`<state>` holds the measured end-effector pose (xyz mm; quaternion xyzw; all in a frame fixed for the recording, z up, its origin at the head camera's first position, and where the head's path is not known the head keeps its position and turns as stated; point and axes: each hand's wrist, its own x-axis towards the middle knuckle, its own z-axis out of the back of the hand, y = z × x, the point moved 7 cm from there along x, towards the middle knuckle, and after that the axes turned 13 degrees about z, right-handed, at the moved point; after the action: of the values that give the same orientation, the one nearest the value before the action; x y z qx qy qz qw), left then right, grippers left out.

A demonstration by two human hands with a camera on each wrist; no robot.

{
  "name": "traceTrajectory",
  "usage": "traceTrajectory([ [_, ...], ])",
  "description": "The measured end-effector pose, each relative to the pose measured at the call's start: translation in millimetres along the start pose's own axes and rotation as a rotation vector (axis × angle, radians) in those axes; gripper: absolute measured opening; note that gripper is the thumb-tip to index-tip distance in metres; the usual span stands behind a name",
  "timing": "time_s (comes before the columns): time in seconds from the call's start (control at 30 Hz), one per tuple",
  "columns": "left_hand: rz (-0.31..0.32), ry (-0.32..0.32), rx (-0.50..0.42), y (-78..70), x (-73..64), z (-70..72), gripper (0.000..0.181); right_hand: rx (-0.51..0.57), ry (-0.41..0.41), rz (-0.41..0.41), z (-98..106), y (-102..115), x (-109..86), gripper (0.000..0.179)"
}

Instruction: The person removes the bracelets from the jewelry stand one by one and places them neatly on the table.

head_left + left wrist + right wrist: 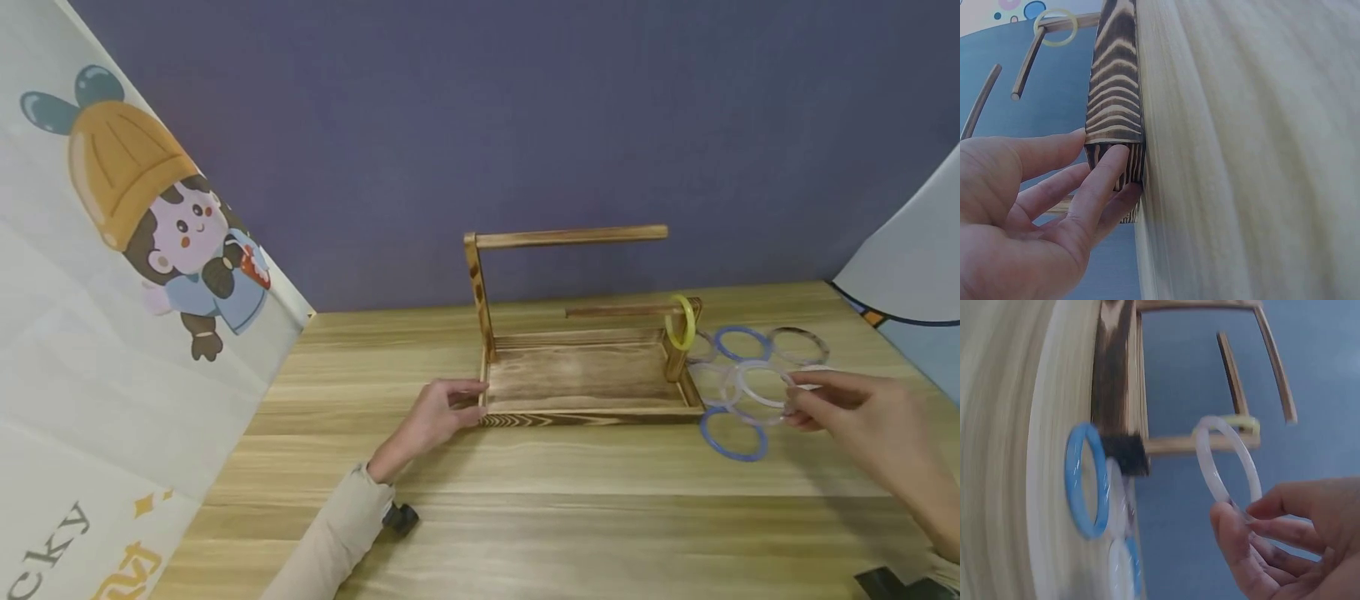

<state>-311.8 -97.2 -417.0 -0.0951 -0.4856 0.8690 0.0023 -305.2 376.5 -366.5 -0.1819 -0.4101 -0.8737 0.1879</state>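
Observation:
A dark-grained wooden bangle stand (592,419) rests on the table, with a tray base, a tall post and arm at left and a lower post at right. My left hand (438,414) touches its left end, fingertips against the end face (1110,164). Between thumb and fingers of my right hand (862,412) is a pale white bangle (1210,465), held up off the table to the right of the stand. A yellow bangle (682,323) hangs on the lower bar (618,312), near its post.
Several bangles lie right of the stand: a blue one (733,457) in front, another blue one (742,327) behind, a brownish one (800,330) and pale ones overlapping. A blue-grey backdrop (525,125) rises behind the table (525,492). A printed white sheet (90,333) borders the left.

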Motion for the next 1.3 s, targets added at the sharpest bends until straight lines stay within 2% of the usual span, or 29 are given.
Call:
traceTrajectory([
  [0.27,0.007,-0.009,-0.003,-0.5,-0.1,0.5,0.038,0.012,0.103,-0.141,4,-50,-7.8,0.033],
  [0.4,-0.002,-0.004,-0.002,0.7,-0.1,0.2,0.038,0.032,0.154,-0.185,7,-66,-13.5,0.031],
  [0.53,0.013,-0.006,-0.007,1.7,-1.3,1.2,0.038,0.098,0.198,-0.231,8,-79,-16.8,0.026],
  [0.73,0.02,-0.005,-0.011,0.8,-1.7,1.0,0.038,0.179,0.244,-0.272,8,-91,-20.6,0.024],
  [1.0,0.01,-0.006,0.001,-0.3,-0.9,0.8,0.039,0.119,0.301,-0.3,8,-101,-22.8,0.028],
  [1.17,0.015,-0.002,-0.003,-0.8,-2.3,0.1,0.039,0.109,0.307,-0.31,6,-103,-23.1,0.028],
  [1.3,0.005,-0.002,-0.003,-1.8,-3.0,0.3,0.039,0.049,0.317,-0.311,3,-103,-23.3,0.032],
])
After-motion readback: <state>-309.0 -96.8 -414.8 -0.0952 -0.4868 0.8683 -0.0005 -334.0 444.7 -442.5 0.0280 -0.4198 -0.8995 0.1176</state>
